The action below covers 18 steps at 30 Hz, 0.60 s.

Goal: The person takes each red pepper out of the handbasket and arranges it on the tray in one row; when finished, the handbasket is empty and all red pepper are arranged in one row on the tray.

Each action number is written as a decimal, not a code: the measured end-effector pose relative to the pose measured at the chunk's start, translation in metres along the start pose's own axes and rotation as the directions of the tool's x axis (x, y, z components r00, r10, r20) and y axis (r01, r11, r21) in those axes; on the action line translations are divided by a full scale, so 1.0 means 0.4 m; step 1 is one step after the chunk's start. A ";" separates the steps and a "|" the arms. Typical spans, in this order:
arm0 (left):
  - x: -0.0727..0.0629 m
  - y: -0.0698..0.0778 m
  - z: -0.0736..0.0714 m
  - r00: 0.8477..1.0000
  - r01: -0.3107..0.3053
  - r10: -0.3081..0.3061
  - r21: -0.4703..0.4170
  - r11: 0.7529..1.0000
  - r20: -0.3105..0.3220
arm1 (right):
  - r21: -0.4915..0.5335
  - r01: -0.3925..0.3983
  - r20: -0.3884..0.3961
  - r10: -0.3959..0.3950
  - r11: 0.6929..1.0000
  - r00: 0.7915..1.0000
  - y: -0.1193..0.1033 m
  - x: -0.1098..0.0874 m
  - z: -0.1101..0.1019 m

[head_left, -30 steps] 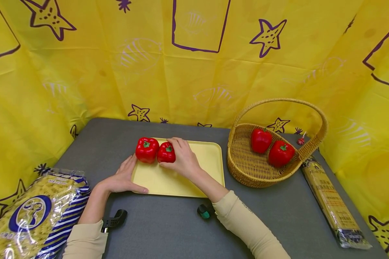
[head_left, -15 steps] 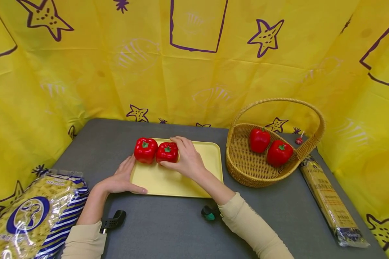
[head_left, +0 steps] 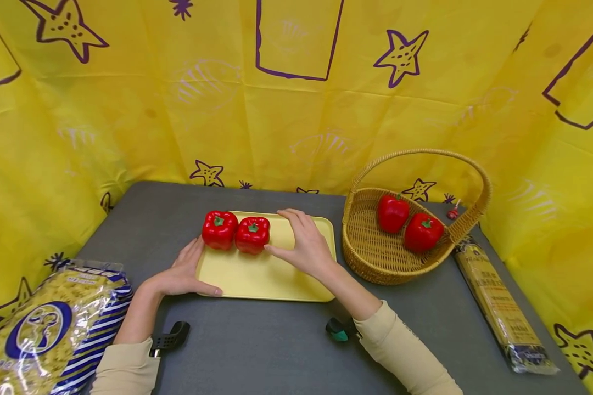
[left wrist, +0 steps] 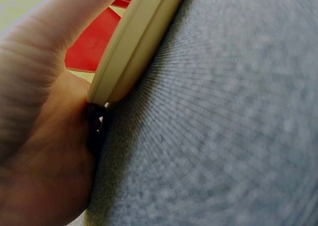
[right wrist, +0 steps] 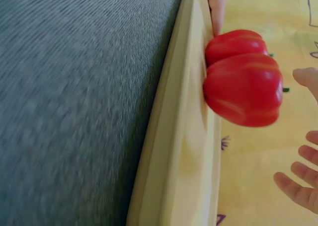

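Two red bell peppers stand side by side at the left of a pale yellow tray (head_left: pixel 257 280), the left pepper (head_left: pixel 219 230) and the right pepper (head_left: pixel 252 235), green stems up. My left hand (head_left: pixel 180 274) rests at the tray's front left corner, fingers stretched along the left edge and thumb by the front edge; the left wrist view shows the thumb crossing the tray rim (left wrist: pixel 136 42). Over the tray, just right of the peppers, my right hand (head_left: pixel 306 247) is spread with nothing in it. A gap separates its fingers (right wrist: pixel 298 191) from the nearer pepper (right wrist: pixel 246 89) in the right wrist view.
Right of the tray stands a wicker basket (head_left: pixel 375 263) with a tall handle, holding two more peppers (head_left: pixel 423 232). A spaghetti packet (head_left: pixel 504 307) lies beyond it, near a small lollipop (head_left: pixel 453 212). A large pasta bag (head_left: pixel 54 329) fills the front left.
My right hand has let go of the right pepper and drawn away to the right, leaving it beside the other one. The left hand keeps its place at the tray corner.
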State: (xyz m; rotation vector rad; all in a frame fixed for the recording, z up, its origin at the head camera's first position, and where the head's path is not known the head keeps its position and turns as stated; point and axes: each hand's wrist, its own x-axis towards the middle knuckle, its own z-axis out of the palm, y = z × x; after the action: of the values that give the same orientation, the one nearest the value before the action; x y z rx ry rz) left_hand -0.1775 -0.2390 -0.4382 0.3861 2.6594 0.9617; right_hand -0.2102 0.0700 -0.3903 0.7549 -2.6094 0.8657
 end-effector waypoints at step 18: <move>0.000 0.004 -0.002 1.000 -0.001 0.001 0.009 1.000 0.006 | -0.021 0.023 -0.119 -0.025 1.000 0.993 0.060 -0.050 -0.107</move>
State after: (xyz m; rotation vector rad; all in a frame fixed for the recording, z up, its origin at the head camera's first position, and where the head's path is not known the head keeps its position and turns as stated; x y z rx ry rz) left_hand -0.1776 -0.2383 -0.4364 0.3923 2.6590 0.9475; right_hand -0.2027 0.1207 -0.3768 0.7051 -2.4958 0.8500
